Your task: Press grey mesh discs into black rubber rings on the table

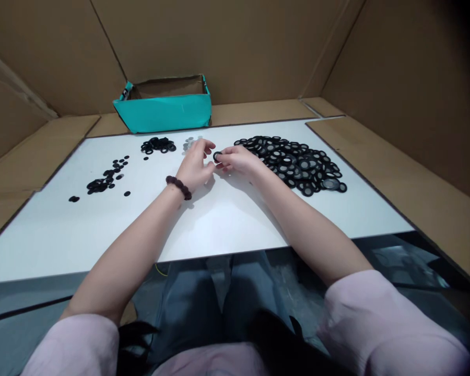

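Note:
Between the thumb and fingers of my right hand (238, 160) is a small black ring (216, 156), held just above the white table. My left hand (196, 166) is close on its left side, fingers curved and apart, with nothing visible in them. Its thumb comes near the right fingertips; whether they touch I cannot tell. A large heap of black rings with paler centres (293, 162) spreads to the right of my right hand. Partly hidden behind my left hand lie small translucent discs (189, 144).
A turquoise cardboard box (164, 114) stands at the table's back edge. Black rings (156, 145) form a small pile before it. Small black discs (102, 184) are scattered on the left of the white table (219, 224). Cardboard walls (250, 47) surround the back and sides.

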Motion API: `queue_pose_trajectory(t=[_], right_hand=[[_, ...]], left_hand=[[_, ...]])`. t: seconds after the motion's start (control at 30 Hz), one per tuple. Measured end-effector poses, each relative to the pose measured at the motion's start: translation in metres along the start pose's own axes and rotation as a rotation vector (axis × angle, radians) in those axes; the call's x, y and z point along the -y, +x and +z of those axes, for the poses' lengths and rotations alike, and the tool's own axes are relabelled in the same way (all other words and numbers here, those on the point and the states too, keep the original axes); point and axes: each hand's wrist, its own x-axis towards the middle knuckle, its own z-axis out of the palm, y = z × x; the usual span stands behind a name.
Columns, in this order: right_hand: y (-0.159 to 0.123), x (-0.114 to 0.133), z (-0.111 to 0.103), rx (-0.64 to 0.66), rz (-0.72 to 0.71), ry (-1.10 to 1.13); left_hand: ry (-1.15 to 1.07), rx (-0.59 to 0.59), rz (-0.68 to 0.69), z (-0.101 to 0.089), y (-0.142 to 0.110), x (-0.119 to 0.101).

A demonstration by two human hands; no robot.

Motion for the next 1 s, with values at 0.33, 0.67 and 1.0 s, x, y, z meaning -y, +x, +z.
queue_pose_trajectory(t=[0.33,0.67,1.0], right_hand=[[0.0012,-0.0023,-0.0004,0.054,-0.022,-0.001],[0.0014,-0.0025,0.0001,0.064,-0.028,-0.044],[-0.002,-0.0031,0.0005,0.061,-0.04,-0.034]], left_hand=[[0.212,0.059,0.148,0.0044,-0.002,0.0022],[0.248,0.049,0.161,0.0054,-0.0023,0.0032],[0.375,0.04,0.15,0.0075,-0.0048,-0.0012]])
